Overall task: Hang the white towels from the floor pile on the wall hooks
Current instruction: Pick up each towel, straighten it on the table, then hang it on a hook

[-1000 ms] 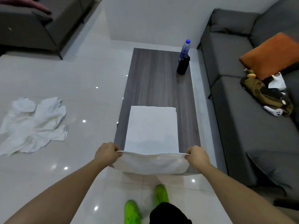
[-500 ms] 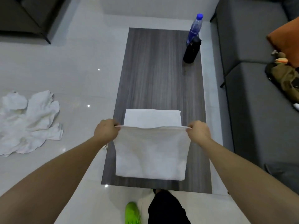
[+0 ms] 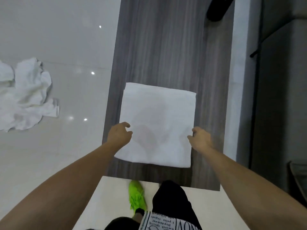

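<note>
**White terry, folded flat between two loose hands**

White and soft, the folded towel [image 3: 157, 125] lay square on the wood-grain coffee table [image 3: 166, 47]. The left hand [image 3: 118, 136] rested at its left edge and the right hand [image 3: 200, 140] at its right edge, fingers loosely curled and gripping nothing that showed. Well out beyond the left hand, the pile of white towels [image 3: 25, 97] sat crumpled on the glossy tiled floor [image 3: 58, 39]. Judging by its limp creases, the cloth would handle as light, floppy and not slippery; pinching a hemmed edge or two corners would likely keep it from unfolding when lifted toward a hook. No hooks were visible.
</note>
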